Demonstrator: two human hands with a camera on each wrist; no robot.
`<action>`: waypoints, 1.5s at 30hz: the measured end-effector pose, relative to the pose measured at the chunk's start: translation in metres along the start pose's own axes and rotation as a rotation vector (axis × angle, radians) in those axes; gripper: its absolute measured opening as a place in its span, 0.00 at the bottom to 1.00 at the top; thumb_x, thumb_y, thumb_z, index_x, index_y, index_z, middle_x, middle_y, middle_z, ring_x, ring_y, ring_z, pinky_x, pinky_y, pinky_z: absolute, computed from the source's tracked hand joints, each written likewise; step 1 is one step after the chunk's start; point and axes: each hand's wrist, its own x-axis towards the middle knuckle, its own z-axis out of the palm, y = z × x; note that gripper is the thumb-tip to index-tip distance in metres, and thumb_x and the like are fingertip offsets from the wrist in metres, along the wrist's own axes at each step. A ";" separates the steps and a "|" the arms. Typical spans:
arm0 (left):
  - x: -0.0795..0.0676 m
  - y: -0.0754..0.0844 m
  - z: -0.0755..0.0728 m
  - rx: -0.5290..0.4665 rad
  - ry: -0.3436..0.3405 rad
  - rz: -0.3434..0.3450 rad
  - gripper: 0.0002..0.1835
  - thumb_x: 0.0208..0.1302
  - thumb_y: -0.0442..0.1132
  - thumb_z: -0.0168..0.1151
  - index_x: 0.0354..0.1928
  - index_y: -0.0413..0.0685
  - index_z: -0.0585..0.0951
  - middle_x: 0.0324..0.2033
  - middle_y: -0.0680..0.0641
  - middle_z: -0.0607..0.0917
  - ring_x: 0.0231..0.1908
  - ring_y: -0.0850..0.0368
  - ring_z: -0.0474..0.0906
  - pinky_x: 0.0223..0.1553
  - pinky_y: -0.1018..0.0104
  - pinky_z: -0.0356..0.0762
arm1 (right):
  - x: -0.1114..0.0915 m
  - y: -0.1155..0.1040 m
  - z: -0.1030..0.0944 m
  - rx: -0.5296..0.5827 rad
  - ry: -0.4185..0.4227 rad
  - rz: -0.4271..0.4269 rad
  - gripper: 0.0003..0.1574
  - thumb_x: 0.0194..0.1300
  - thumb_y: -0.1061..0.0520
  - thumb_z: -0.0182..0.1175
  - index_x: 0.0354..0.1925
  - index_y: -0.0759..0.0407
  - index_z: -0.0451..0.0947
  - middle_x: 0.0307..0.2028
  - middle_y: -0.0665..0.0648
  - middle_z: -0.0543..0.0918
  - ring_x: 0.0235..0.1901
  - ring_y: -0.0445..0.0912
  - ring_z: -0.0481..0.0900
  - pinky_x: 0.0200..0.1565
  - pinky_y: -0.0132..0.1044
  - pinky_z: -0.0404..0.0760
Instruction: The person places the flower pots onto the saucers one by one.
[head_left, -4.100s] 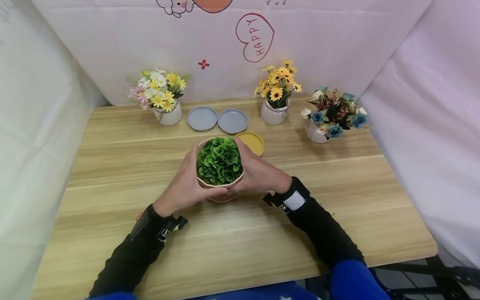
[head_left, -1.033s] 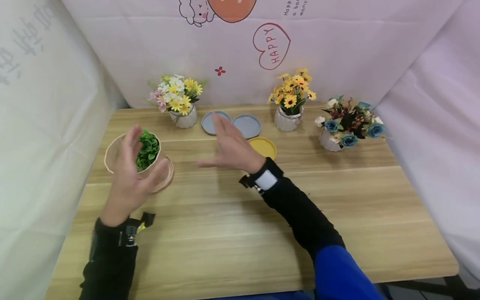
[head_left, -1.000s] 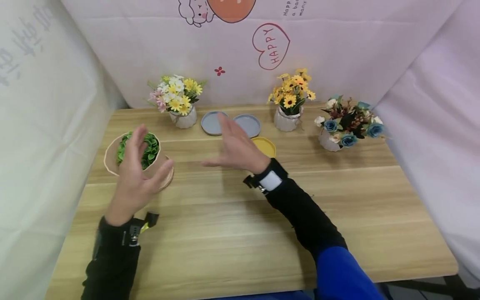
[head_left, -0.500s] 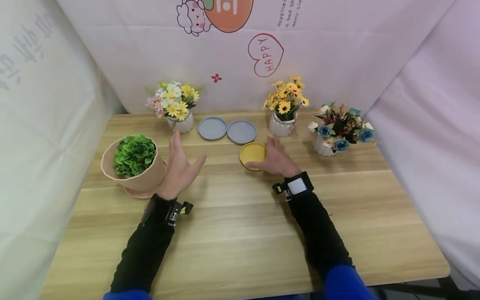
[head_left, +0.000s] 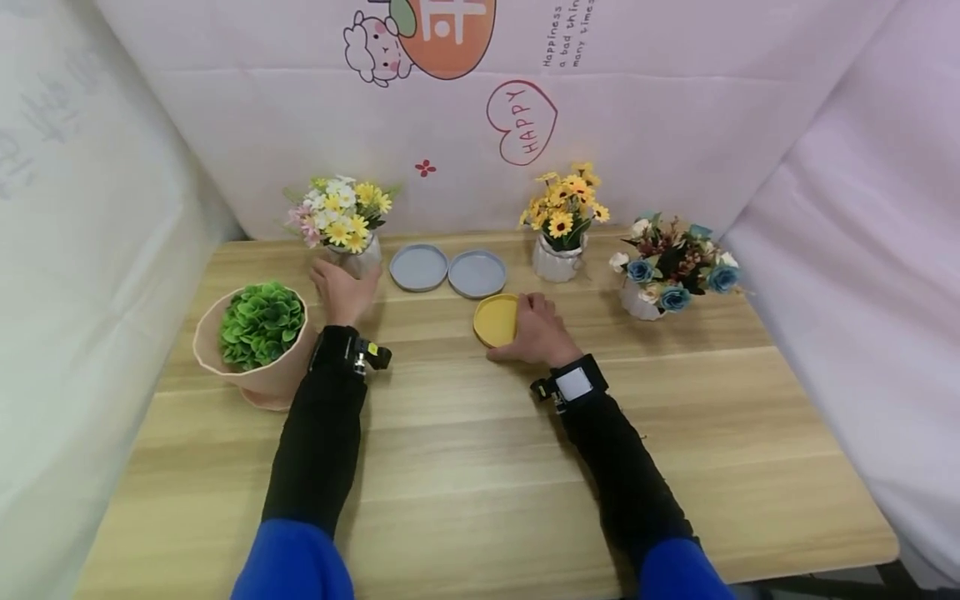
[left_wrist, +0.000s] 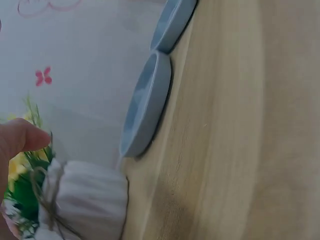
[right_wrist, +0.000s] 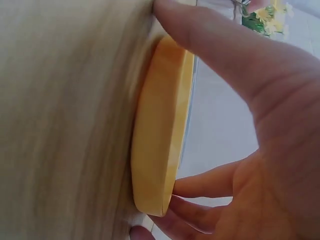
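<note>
My right hand point(head_left: 542, 333) curves round the near right side of the yellow saucer point(head_left: 495, 321), which lies flat on the table. In the right wrist view the thumb point(right_wrist: 210, 40) spans past one end of the saucer's wall point(right_wrist: 160, 125), and the fingers point(right_wrist: 210, 182) lie against the other end. My left hand point(head_left: 345, 293) is at the white pot point(head_left: 362, 260) of yellow, white and pink daisies point(head_left: 341, 212), its fingers on the pot's left side. The left wrist view shows the thumb point(left_wrist: 30, 136) just above the twine-tied rim, by the leaves.
Two blue-grey saucers point(head_left: 418, 267) stand side by side at the back. A pink planter point(head_left: 285, 371) with a green plant point(head_left: 262, 325) is left of my left forearm. Toward the right stand a pot of yellow sunflowers point(head_left: 562, 208) and one of blue roses point(head_left: 675, 297).
The pink planter went from both hands to the table's left side. My left hand moved on to the daisy pot. My right hand came down at the yellow saucer and closed round it.
</note>
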 end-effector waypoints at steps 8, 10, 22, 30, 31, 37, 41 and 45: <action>0.027 -0.010 -0.003 -0.039 0.017 -0.055 0.69 0.62 0.57 0.72 0.84 0.45 0.31 0.85 0.37 0.40 0.85 0.42 0.41 0.86 0.57 0.44 | 0.002 -0.010 0.004 0.022 -0.001 -0.036 0.71 0.49 0.37 0.83 0.74 0.73 0.61 0.67 0.74 0.64 0.63 0.65 0.66 0.63 0.57 0.80; 0.035 -0.015 0.001 -0.096 0.030 -0.024 0.67 0.61 0.53 0.75 0.85 0.47 0.34 0.84 0.39 0.45 0.84 0.46 0.45 0.85 0.61 0.47 | 0.002 -0.014 0.006 0.022 -0.013 -0.042 0.71 0.48 0.38 0.84 0.75 0.73 0.61 0.67 0.73 0.64 0.64 0.64 0.66 0.63 0.56 0.80; 0.062 -0.042 0.001 -0.280 0.113 0.164 0.60 0.54 0.36 0.82 0.82 0.47 0.53 0.79 0.46 0.65 0.79 0.56 0.62 0.79 0.76 0.54 | -0.011 -0.054 0.024 -0.031 -0.141 -0.173 0.72 0.48 0.40 0.85 0.77 0.71 0.60 0.67 0.68 0.65 0.65 0.60 0.65 0.66 0.49 0.80; 0.068 -0.041 0.008 -0.320 0.102 0.242 0.57 0.52 0.31 0.81 0.81 0.45 0.57 0.77 0.45 0.69 0.77 0.55 0.65 0.78 0.76 0.57 | -0.029 -0.065 0.032 -0.079 -0.177 -0.242 0.73 0.47 0.40 0.85 0.79 0.67 0.59 0.69 0.65 0.67 0.66 0.57 0.66 0.68 0.46 0.79; 0.069 -0.040 0.009 -0.320 0.100 0.239 0.56 0.52 0.31 0.81 0.80 0.45 0.58 0.76 0.45 0.69 0.77 0.56 0.65 0.78 0.76 0.58 | -0.031 -0.066 0.033 -0.084 -0.182 -0.253 0.73 0.47 0.40 0.85 0.79 0.67 0.59 0.69 0.65 0.67 0.66 0.56 0.67 0.68 0.46 0.79; 0.077 -0.035 0.017 -0.284 0.085 0.220 0.56 0.51 0.33 0.81 0.80 0.46 0.59 0.76 0.46 0.71 0.77 0.58 0.65 0.77 0.77 0.58 | -0.042 -0.069 0.033 -0.097 -0.201 -0.284 0.72 0.46 0.40 0.85 0.78 0.63 0.59 0.69 0.62 0.67 0.64 0.54 0.66 0.67 0.44 0.79; 0.080 -0.032 0.022 -0.285 0.072 0.217 0.56 0.52 0.34 0.81 0.80 0.46 0.59 0.76 0.45 0.71 0.77 0.57 0.65 0.77 0.77 0.59 | -0.048 -0.070 0.033 -0.103 -0.216 -0.300 0.74 0.46 0.40 0.86 0.79 0.64 0.58 0.69 0.62 0.67 0.64 0.54 0.64 0.67 0.44 0.78; 0.080 -0.030 0.026 -0.293 0.056 0.212 0.55 0.53 0.33 0.80 0.80 0.46 0.59 0.76 0.46 0.70 0.77 0.57 0.65 0.77 0.77 0.59 | -0.052 -0.071 0.034 -0.114 -0.235 -0.308 0.74 0.46 0.40 0.86 0.79 0.64 0.58 0.69 0.62 0.67 0.63 0.54 0.65 0.66 0.44 0.79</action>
